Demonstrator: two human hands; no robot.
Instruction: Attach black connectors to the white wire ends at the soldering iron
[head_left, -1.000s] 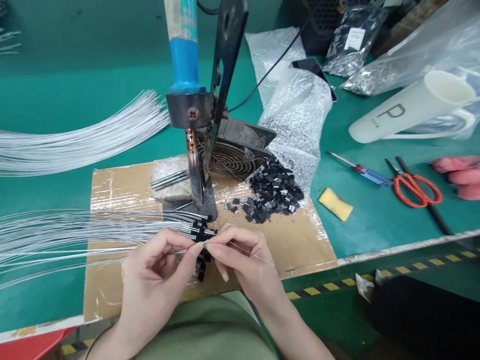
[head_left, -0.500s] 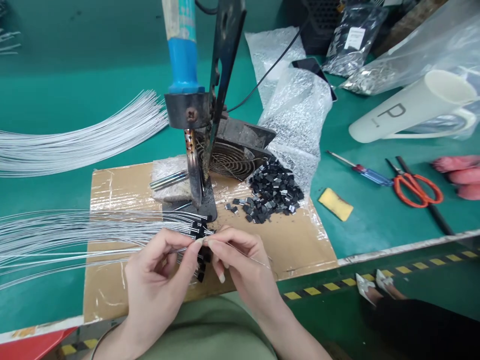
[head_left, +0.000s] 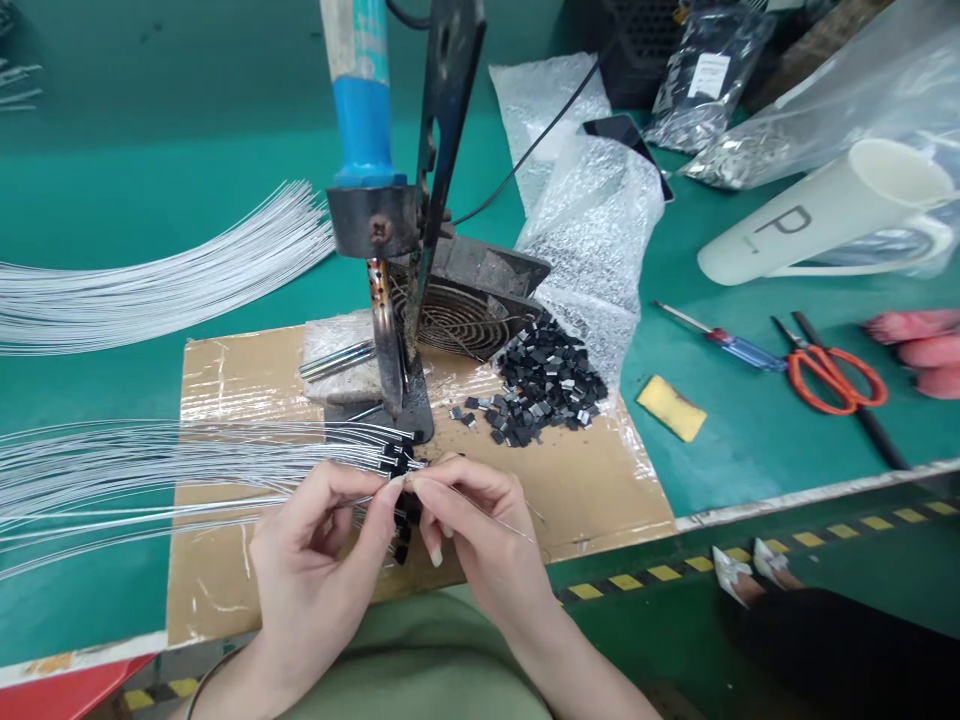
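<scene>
Over the front of the cardboard sheet [head_left: 217, 590], my left hand [head_left: 322, 560] pinches thumb to index finger on something too small to make out. Fingertip to fingertip with it, my right hand [head_left: 487, 540] is closed on a thin wire [head_left: 517, 530], whose tail runs over the fingers toward the lower right. Behind my hands lies a row of black connectors [head_left: 397, 458] on the ends of white wires [head_left: 225, 455]. Just beyond, a soldering iron [head_left: 382, 340] points tip down in a metal stand [head_left: 442, 150].
A pile of small black connectors [head_left: 551, 385] spills from a bubble-wrap bag [head_left: 600, 240]. Left, a white wire bundle [head_left: 187, 285]; behind the iron, a fan [head_left: 472, 310]. On the right are a yellow sponge [head_left: 671, 408], screwdriver [head_left: 720, 338], scissors [head_left: 832, 380] and mug [head_left: 810, 220]. Another person's shoes [head_left: 739, 575] show.
My right hand's fingers have shifted slightly, and the thin wire's tail has moved a little with them. My left hand stays almost where it was.
</scene>
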